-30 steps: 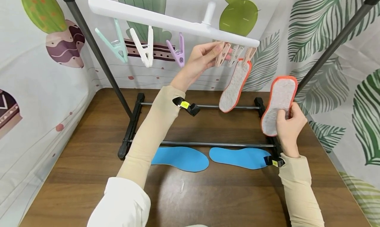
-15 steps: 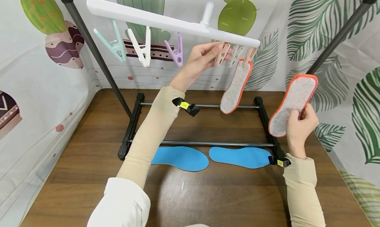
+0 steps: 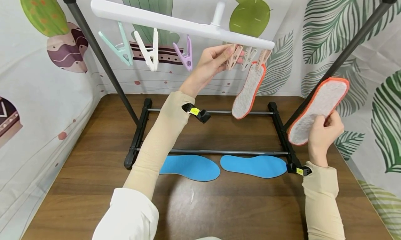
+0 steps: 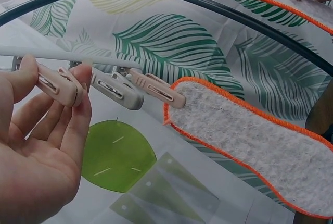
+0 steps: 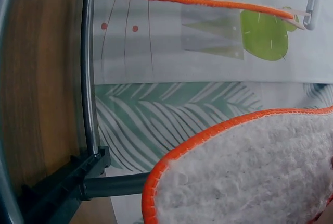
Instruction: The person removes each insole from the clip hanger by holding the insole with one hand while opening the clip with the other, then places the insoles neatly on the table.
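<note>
My left hand (image 3: 208, 67) is raised to the right half of a white hanger (image 3: 185, 22). Its thumb and fingers pinch a beige clothespin (image 4: 61, 89) that hangs there. Beside it hang a grey clothespin (image 4: 118, 89) and another beige clothespin (image 4: 158, 89). That last one clips the end of a grey, fuzzy insole (image 3: 249, 91) with orange edging, which dangles down. Off to the right, my right hand (image 3: 325, 137) grips a matching insole (image 3: 324, 99) between thumb and fingers, tilted with its upper end to the right. The right hand hardly shows in the right wrist view.
Mint (image 3: 123, 50), white (image 3: 150, 52) and purple (image 3: 186, 55) clothespins hang on the hanger's left half. Two blue insoles (image 3: 191, 168) lie on the wooden table (image 3: 200, 205) by the front bar (image 3: 219, 152) of the black stand. Its slanted poles (image 3: 97, 52) rise either side.
My right hand has moved to the right, away from the hanger, with its insole tilting further to the right. My left hand stays on the beige clothespin.
</note>
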The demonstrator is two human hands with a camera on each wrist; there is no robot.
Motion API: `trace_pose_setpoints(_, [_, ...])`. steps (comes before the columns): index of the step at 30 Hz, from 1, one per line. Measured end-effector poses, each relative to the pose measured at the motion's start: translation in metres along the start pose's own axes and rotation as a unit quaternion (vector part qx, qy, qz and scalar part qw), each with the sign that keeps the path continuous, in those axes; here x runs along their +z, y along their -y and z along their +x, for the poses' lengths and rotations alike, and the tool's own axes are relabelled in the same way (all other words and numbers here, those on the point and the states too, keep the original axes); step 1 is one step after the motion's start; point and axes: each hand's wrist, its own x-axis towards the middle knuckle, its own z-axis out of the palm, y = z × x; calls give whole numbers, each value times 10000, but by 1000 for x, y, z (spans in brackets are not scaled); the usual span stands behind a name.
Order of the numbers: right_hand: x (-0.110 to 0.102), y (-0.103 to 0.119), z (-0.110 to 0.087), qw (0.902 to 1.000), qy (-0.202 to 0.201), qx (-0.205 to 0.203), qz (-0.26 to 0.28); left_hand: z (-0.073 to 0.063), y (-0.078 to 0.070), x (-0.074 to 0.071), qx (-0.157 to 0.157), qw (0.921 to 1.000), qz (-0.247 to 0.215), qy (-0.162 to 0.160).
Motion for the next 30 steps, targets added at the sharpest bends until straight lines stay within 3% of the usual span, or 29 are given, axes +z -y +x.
trace_pose_setpoints(4, [-1, -8, 6, 9996, -217, 139, 97, 0, 0, 0, -16, 10000, -48, -23])
trace_pose_setpoints(13, [-5, 6, 6, 9968, -404, 548, 428, 0, 1, -1, -21, 10000, -52, 0])
trace_pose_setpoints(24, [-10, -18, 17, 9951, -368, 914, -95, 0, -1, -1, -69, 9999, 39, -88])
trace_pose_setpoints(30, [-15, -37, 23, 9903, -270, 1318, -340, -2, -1, -1, -126, 9999, 46, -77])
